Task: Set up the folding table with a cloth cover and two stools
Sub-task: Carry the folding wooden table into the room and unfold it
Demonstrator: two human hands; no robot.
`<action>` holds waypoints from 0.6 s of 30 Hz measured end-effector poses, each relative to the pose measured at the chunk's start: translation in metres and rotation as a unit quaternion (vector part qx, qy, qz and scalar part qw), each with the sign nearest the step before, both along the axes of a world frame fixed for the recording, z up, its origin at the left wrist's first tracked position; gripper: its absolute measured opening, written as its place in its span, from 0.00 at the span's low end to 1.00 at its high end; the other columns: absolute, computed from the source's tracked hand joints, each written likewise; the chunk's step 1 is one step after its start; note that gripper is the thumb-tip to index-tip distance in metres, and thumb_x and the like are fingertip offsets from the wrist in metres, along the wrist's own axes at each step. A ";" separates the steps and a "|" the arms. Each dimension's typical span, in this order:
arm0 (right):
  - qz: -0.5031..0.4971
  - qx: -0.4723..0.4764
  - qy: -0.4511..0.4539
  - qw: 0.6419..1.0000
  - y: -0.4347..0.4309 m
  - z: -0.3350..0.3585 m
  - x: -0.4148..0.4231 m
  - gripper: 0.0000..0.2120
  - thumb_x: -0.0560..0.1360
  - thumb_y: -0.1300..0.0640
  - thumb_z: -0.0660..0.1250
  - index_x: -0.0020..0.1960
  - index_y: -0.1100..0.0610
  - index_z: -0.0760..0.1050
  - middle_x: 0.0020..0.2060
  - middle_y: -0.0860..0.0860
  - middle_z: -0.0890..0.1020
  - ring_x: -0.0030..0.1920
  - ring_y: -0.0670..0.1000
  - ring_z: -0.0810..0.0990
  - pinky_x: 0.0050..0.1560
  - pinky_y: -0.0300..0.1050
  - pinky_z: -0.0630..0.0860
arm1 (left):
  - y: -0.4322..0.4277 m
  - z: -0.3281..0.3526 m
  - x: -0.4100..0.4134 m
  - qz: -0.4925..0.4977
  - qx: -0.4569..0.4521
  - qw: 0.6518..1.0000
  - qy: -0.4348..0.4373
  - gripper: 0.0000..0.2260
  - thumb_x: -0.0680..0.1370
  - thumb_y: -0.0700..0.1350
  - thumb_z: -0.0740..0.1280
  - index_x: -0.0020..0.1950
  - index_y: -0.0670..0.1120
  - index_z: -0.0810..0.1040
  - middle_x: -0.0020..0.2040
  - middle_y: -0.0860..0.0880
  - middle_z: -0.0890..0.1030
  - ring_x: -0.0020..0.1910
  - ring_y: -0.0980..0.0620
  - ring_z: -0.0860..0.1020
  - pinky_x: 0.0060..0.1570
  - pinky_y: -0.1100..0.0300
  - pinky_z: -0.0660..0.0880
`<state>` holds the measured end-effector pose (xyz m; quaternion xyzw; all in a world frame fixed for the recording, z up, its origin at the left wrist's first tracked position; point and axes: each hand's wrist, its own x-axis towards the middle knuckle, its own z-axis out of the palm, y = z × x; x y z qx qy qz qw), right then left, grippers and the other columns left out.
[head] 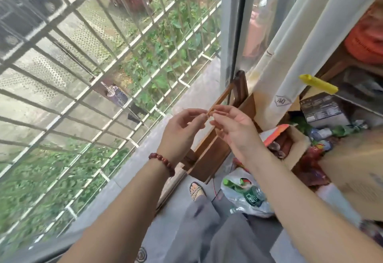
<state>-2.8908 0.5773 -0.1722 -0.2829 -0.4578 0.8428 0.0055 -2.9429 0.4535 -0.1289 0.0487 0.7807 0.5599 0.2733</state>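
A folded brown wooden table (pixel 209 155) stands on edge against the wall below the window, its top corner by the window frame. A thin tan strip (pixel 220 100) runs from that top corner down to my hands. My left hand (pixel 182 130), with a red bead bracelet on its wrist, and my right hand (pixel 234 128) meet in front of the table, and both pinch the strip's lower end with their fingertips. No cloth cover or stool is in view.
A barred window (pixel 107 59) fills the left. A white curtain (pixel 290 55) with a yellow clip (pixel 318 84) hangs at the right. Cardboard boxes (pixel 298 144), a plastic bag of green bottles (pixel 246 194) and cluttered shelves crowd the floor at the right.
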 end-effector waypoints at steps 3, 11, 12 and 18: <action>-0.015 -0.003 -0.021 1.000 0.003 -0.026 -0.011 0.08 0.76 0.63 0.65 0.48 0.51 0.78 0.45 0.48 0.81 0.46 0.46 0.79 0.49 0.41 0.74 | 0.006 -0.028 -0.015 -0.020 -0.020 1.000 -0.005 0.04 0.78 0.45 0.65 0.49 0.51 0.80 0.50 0.51 0.82 0.45 0.59 0.80 0.40 0.74 0.73; -0.014 0.038 -0.082 0.996 0.009 -0.105 -0.041 0.09 0.76 0.65 0.66 0.46 0.51 0.77 0.49 0.51 0.81 0.51 0.48 0.79 0.50 0.41 0.75 | 0.014 -0.119 -0.047 -0.052 -0.085 0.995 0.013 0.06 0.77 0.43 0.66 0.53 0.48 0.79 0.51 0.53 0.82 0.49 0.62 0.78 0.43 0.78 0.71; -0.008 0.045 -0.091 0.995 0.010 -0.114 -0.046 0.09 0.76 0.65 0.65 0.45 0.51 0.77 0.49 0.52 0.81 0.51 0.48 0.79 0.50 0.41 0.76 | 0.014 -0.130 -0.051 -0.052 -0.092 0.994 0.009 0.06 0.77 0.44 0.66 0.53 0.48 0.79 0.51 0.53 0.81 0.49 0.61 0.79 0.43 0.77 0.72; 0.025 0.085 -0.140 0.986 0.011 -0.168 -0.067 0.09 0.76 0.64 0.66 0.46 0.50 0.78 0.53 0.52 0.81 0.55 0.48 0.79 0.52 0.40 0.78 | 0.017 -0.188 -0.075 -0.067 -0.174 0.982 0.004 0.10 0.77 0.48 0.65 0.57 0.49 0.78 0.56 0.54 0.80 0.55 0.57 0.77 0.55 0.63 0.73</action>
